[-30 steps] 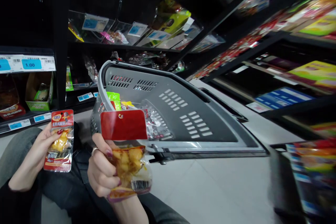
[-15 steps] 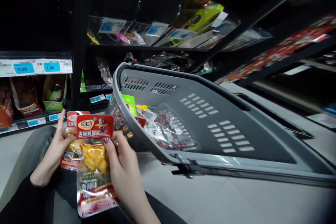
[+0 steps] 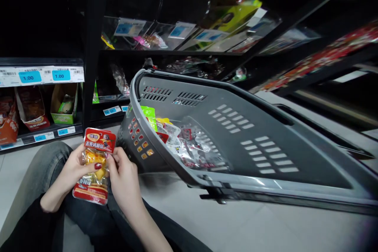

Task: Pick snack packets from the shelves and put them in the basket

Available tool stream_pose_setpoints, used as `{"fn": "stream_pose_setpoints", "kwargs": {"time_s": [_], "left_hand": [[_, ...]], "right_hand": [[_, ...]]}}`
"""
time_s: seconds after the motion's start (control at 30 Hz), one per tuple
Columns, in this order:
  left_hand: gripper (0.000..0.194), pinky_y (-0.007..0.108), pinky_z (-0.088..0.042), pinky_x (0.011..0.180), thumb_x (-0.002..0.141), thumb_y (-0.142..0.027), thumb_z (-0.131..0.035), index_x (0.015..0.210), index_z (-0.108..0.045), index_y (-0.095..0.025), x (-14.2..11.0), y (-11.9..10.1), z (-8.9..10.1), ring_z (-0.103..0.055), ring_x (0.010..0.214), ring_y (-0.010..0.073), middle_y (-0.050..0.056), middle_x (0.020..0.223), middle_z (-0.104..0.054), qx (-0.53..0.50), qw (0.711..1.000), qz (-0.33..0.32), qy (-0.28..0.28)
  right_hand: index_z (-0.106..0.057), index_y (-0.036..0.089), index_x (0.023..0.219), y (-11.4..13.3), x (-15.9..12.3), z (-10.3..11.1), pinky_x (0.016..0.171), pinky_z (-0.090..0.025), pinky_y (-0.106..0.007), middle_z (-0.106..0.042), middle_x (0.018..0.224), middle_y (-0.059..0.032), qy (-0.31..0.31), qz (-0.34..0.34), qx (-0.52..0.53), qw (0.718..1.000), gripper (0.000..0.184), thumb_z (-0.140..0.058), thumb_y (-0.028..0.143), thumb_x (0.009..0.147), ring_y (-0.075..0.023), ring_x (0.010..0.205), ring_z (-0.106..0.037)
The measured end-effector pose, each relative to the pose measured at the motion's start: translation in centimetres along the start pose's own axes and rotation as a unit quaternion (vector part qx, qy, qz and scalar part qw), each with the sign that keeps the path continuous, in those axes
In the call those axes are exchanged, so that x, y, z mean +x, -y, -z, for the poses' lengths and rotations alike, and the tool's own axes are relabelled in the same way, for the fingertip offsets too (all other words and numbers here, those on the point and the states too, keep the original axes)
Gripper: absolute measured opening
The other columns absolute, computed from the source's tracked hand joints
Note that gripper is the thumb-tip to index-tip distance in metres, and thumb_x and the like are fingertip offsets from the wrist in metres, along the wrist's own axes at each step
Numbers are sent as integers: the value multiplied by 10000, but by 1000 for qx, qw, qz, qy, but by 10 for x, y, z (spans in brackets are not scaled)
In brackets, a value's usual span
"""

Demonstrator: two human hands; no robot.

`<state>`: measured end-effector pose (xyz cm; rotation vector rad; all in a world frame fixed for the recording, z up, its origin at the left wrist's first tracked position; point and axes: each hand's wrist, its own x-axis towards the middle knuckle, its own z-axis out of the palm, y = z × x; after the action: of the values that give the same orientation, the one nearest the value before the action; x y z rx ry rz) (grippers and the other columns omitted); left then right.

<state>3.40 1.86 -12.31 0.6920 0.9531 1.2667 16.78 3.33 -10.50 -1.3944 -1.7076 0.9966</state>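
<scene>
Two red-and-yellow snack packets (image 3: pixel 91 193) with clear windows appear to be stacked one over the other above my lap, the rear one mostly hidden. My left hand (image 3: pixel 72 171) grips them from the left, its thumb pressed across the front window. On the right edge, my right hand (image 3: pixel 125 177) pinches the packets with thumb and curled fingers. A grey shopping basket (image 3: pixel 242 94) lies tilted just right of my hands, its opening facing me. Inside it rest several snack packets (image 3: pixel 195 147), some clear and one green.
Low on the left, a black shelf (image 3: pixel 26 138) holds open cardboard boxes of snacks, such as a green box (image 3: pixel 63 118). Price labels (image 3: pixel 41 75) line the shelf edge. More packaged goods (image 3: pixel 236 15) fill shelves behind the basket. Pale floor tiles (image 3: pixel 236 224) stretch below it.
The two packets, earlier side by side and overlapping, are now brought together into one stack. My right hand has moved left and my left thumb now lies over the front packet.
</scene>
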Motion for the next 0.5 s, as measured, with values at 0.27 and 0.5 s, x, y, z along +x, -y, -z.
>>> {"fn": "stream_pose_setpoints", "kwargs": {"time_s": [0.27, 0.5], "left_hand": [[301, 237, -523, 589, 543, -184, -790, 792, -623, -156, 3, 4, 10, -664, 641, 167, 14, 731, -713, 4, 999, 22, -29], [265, 212, -529, 552, 532, -143, -783, 737, -616, -143, 1, 7, 11, -655, 579, 146, 11, 667, -702, -41, 998, 46, -22]], "right_hand": [[-495, 199, 780, -7, 8, 9, 489, -376, -217, -503, 599, 31, -29, -31, 119, 992, 215, -376, 349, 878, -116, 510, -484], [-494, 185, 681, -13, 12, 6, 531, -364, -219, -515, 638, 24, 88, -12, 127, 988, 137, -498, 273, 786, -124, 590, -483]]}}
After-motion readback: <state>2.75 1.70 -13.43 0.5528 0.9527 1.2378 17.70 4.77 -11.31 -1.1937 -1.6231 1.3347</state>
